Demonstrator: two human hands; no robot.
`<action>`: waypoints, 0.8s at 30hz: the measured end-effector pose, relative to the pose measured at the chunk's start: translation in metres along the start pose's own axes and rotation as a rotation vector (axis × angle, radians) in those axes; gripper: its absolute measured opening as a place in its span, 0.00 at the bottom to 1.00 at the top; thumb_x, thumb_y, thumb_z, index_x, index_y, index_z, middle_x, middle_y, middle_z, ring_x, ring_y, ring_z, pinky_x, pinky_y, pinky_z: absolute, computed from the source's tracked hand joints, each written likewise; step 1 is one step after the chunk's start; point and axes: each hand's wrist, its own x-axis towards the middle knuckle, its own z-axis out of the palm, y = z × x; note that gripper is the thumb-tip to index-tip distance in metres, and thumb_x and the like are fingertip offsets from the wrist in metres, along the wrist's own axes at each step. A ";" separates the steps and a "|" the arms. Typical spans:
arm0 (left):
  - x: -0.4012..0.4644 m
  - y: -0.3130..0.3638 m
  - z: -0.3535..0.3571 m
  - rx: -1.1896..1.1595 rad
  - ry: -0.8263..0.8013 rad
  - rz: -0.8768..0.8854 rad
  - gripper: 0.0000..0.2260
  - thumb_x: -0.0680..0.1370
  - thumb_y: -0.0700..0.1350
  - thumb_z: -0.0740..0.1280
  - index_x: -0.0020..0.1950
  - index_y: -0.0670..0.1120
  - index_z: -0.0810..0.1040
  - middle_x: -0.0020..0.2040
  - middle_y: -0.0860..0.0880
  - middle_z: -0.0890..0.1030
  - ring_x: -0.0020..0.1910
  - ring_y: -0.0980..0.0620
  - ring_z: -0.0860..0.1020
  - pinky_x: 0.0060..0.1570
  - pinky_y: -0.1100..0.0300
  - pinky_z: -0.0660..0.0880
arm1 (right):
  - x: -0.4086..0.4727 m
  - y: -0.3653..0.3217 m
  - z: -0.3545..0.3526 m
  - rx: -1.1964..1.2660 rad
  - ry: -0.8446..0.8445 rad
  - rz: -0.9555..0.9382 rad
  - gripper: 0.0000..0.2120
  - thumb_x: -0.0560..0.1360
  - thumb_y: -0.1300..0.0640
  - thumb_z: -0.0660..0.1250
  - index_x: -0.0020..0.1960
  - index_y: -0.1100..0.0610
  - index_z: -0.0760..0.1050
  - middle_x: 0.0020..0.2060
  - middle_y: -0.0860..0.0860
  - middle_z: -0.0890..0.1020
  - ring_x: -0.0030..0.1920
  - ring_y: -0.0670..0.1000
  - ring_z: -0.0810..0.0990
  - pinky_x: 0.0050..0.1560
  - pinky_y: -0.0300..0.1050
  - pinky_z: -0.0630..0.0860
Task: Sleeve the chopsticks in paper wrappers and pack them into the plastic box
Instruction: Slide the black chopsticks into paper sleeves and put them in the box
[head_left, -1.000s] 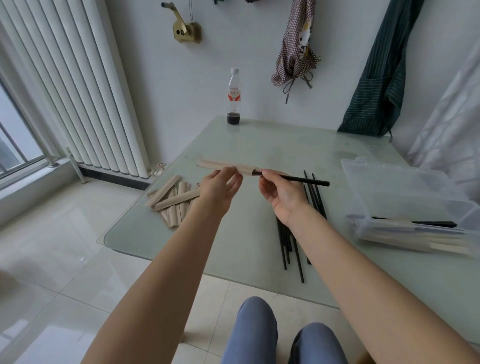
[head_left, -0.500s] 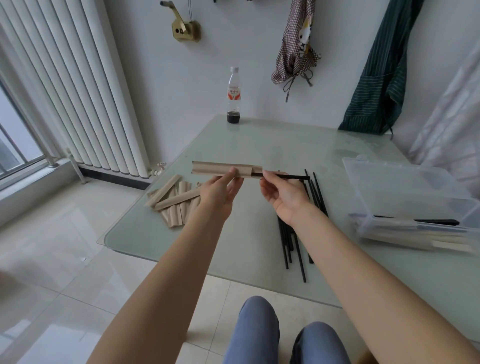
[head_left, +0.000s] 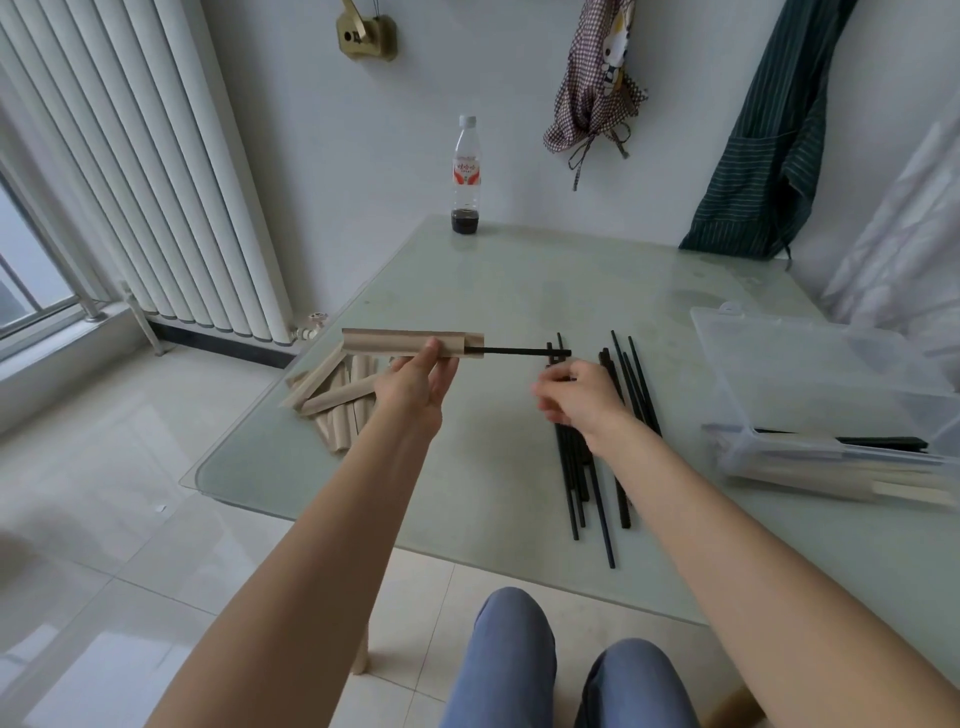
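Nearest the person, both forearms reached out over the glass table (head_left: 519, 291), and the two hands were held at about the same depth above it. The right hand (head_left: 579, 397) hovered over the loose chopsticks (head_left: 597, 467), which lay on the glass with their long axes running away from the person; its fingers were curled and blurred, and whether they pinched a stick could not be told, though nothing was plainly held. The left hand (head_left: 415, 387) pinched a wrapper (head_left: 410, 344) between thumb and fingers and held it level in the air, its long axis running left to right. A chopstick (head_left: 524, 352) stuck out of the wrapper's right mouth, lying on the same axis, with its free end pointing right and ending just above the right hand and clear of it. That was the relation the next move probably turned on: the free end lay just up and to the left of the right hand, so a push along the axis toward the left would seat the stick, or a second stick would go in the same way from the right. Beyond the left hand, spare wrappers (head_left: 337, 400) lay heaped near the table's left edge. Well to the right sat the box (head_left: 810, 374), lid open, with sleeved pairs already inside. Farthest off stood a bottle (head_left: 466, 176).
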 end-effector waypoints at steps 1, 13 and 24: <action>0.002 0.001 -0.001 0.013 0.021 0.010 0.01 0.77 0.34 0.65 0.47 0.38 0.74 0.43 0.44 0.79 0.38 0.50 0.80 0.39 0.61 0.81 | 0.003 0.004 -0.001 -0.284 0.040 -0.022 0.04 0.73 0.64 0.68 0.46 0.60 0.74 0.40 0.54 0.77 0.38 0.50 0.76 0.40 0.43 0.76; 0.010 0.001 -0.003 0.041 0.119 0.046 0.06 0.79 0.35 0.63 0.42 0.39 0.70 0.37 0.43 0.76 0.33 0.49 0.79 0.37 0.58 0.81 | 0.011 0.018 0.011 -1.217 0.072 -0.060 0.16 0.76 0.69 0.59 0.64 0.69 0.66 0.58 0.62 0.74 0.54 0.59 0.78 0.45 0.45 0.73; 0.004 0.001 0.001 0.023 0.192 0.079 0.06 0.79 0.37 0.63 0.55 0.39 0.70 0.42 0.46 0.77 0.37 0.51 0.80 0.52 0.57 0.79 | 0.007 0.002 0.002 -0.377 -0.036 0.123 0.04 0.76 0.69 0.58 0.44 0.63 0.68 0.44 0.59 0.75 0.42 0.57 0.78 0.42 0.52 0.82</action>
